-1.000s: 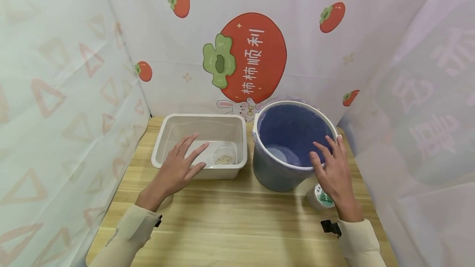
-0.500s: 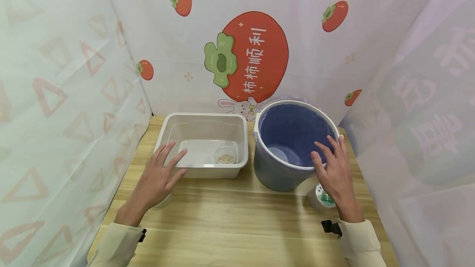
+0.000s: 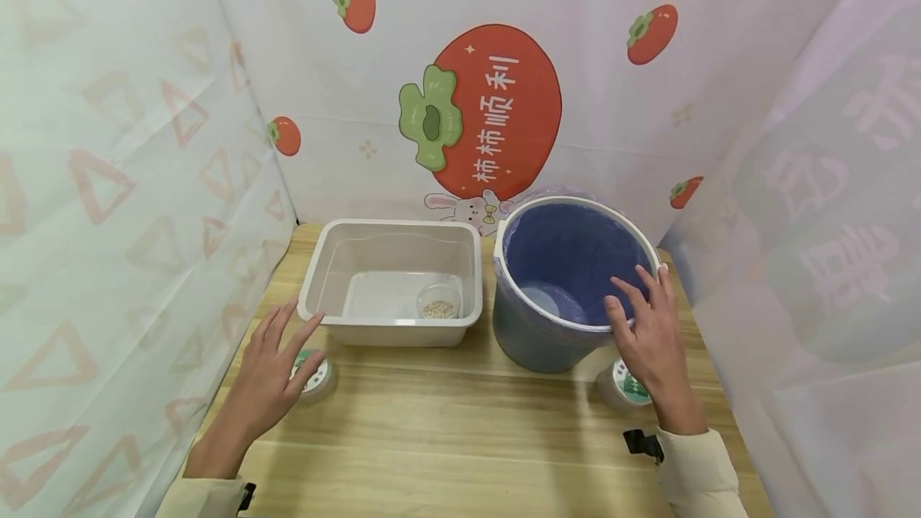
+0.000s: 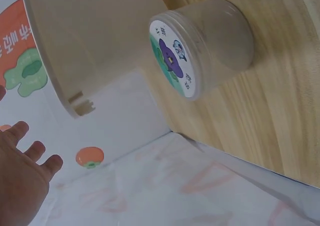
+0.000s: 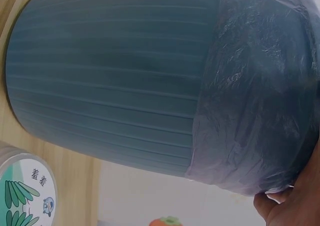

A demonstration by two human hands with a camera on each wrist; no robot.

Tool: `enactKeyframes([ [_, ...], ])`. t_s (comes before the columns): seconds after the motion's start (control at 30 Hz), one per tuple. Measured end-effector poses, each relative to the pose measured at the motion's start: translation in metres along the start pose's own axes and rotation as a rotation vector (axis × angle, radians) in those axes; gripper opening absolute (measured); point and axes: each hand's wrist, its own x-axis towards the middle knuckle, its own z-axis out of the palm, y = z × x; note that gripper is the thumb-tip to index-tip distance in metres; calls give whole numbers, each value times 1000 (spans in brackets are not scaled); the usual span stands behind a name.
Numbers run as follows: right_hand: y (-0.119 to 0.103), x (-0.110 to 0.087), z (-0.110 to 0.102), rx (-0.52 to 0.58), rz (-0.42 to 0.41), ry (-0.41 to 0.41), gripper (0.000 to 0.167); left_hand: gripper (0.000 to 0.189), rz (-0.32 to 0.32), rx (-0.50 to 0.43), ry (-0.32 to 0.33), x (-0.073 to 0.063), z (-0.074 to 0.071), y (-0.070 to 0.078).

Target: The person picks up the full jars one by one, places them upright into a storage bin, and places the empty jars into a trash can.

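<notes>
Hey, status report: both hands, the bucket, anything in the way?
Left hand open, empty, near a lidded jar. Right hand touching bucket near its top, grip unclear. Bucket upright, plastic liner folded over top. Second jar close beside bucket, might get bumped.

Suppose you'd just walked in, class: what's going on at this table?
A person's right hand is at the rim of the bucket. The left hand holds nothing and is spread close to a jar and the near left corner of the tray. In the tray sits a clear bowl with pale pieces in it. Another jar stands beside the bucket.
</notes>
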Motion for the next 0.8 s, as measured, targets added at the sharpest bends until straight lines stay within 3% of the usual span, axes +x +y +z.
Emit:
enactKeyframes([
  [0.37, -1, 0, 0, -4, -6, 6, 44, 63, -119, -23, -21, -31, 6, -4],
  [0.8, -2, -1, -1, -3, 8, -4, 45, 67, -150, -56, 23, -57, 37, -17],
])
